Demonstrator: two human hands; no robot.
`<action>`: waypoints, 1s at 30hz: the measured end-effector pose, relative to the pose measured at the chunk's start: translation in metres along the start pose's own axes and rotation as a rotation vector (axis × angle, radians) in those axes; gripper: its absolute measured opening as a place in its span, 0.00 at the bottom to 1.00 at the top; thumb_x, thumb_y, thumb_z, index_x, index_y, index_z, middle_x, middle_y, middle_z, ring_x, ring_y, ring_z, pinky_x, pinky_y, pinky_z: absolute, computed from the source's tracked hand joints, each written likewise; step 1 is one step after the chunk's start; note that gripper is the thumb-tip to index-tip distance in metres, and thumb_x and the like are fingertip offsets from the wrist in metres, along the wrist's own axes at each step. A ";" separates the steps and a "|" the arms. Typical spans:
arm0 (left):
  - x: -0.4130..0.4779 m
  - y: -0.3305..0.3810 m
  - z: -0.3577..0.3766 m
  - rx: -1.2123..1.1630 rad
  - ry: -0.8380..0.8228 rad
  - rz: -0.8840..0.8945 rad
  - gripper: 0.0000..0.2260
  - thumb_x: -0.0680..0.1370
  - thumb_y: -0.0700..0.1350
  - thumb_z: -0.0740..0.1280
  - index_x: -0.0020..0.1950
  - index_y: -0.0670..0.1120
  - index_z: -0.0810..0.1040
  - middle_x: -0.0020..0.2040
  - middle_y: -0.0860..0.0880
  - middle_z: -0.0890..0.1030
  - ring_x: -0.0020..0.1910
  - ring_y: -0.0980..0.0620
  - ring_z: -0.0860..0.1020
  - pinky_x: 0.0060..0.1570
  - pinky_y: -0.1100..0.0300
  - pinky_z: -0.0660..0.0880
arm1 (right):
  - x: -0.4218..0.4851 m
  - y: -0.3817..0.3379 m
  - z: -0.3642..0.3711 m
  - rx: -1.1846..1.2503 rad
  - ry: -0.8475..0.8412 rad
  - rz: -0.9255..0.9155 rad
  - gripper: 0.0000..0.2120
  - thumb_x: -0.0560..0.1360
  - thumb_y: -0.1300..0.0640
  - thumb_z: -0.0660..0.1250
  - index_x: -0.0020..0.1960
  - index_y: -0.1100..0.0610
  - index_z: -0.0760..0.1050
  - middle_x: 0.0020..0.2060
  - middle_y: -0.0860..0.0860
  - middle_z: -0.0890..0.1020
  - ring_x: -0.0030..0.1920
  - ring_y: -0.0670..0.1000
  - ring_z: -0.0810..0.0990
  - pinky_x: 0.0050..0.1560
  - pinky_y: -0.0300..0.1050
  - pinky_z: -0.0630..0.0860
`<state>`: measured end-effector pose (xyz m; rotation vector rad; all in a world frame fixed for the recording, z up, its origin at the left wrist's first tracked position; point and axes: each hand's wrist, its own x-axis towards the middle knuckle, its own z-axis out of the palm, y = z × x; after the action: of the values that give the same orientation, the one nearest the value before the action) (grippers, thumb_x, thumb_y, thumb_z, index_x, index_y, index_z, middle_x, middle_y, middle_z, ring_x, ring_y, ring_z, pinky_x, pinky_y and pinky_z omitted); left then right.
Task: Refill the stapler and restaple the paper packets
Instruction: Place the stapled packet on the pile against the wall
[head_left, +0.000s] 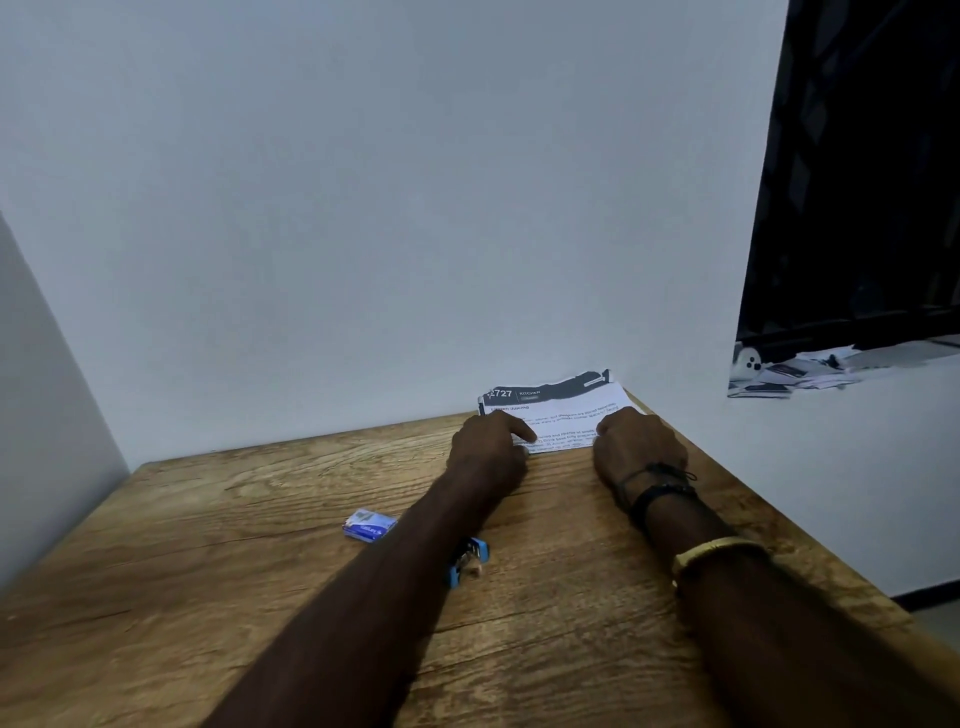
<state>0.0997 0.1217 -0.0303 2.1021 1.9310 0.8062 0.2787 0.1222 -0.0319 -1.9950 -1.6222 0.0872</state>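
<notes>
A wood-grain brown counter (208, 561) fills the lower part of the view and meets a plain white wall (363, 208) along its far edge. At the far right corner of the counter lies a white printed paper packet with a dark header band (563, 402), its far end curling up against the wall. Both forearms reach across the counter to it. The left hand (488, 447) rests on the near left part of the packet with fingers curled and the index finger pointing out over the print; whether it pinches the sheets cannot be told. The right hand (636, 447) presses knuckles-up on the near right part of the packet, fingers folded under, its grip hidden. A gold bangle (719, 551) and dark cord bracelets (660, 488) sit on the right wrist. Toward the middle of the counter, partly hidden by the left forearm, lies a small blue and black stapler (467, 561). Just to its left sits a small blue and white staple box (369, 524), apart from the stapler.
</notes>
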 end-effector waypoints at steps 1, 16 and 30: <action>-0.001 -0.001 -0.003 0.000 0.002 -0.002 0.12 0.76 0.45 0.70 0.57 0.54 0.85 0.65 0.49 0.81 0.68 0.48 0.75 0.65 0.56 0.73 | -0.001 0.000 -0.001 0.015 -0.001 -0.011 0.13 0.78 0.53 0.64 0.60 0.49 0.82 0.60 0.54 0.84 0.60 0.59 0.81 0.57 0.48 0.77; -0.097 -0.059 -0.091 0.234 0.190 -0.366 0.13 0.73 0.55 0.69 0.48 0.47 0.85 0.46 0.47 0.86 0.50 0.45 0.83 0.42 0.56 0.76 | -0.091 -0.096 -0.024 0.290 -0.428 -0.571 0.06 0.66 0.46 0.76 0.38 0.47 0.85 0.33 0.40 0.81 0.42 0.49 0.83 0.46 0.43 0.79; -0.130 -0.079 -0.102 0.069 0.011 -0.317 0.20 0.71 0.48 0.77 0.62 0.47 0.81 0.60 0.48 0.83 0.57 0.50 0.80 0.49 0.61 0.73 | -0.128 -0.115 0.004 0.101 -0.280 -0.545 0.11 0.68 0.51 0.72 0.49 0.50 0.80 0.49 0.51 0.84 0.51 0.55 0.82 0.46 0.44 0.77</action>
<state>-0.0213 -0.0158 -0.0175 1.7597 2.2491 0.6939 0.1414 0.0188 -0.0202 -1.4525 -2.2370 0.2430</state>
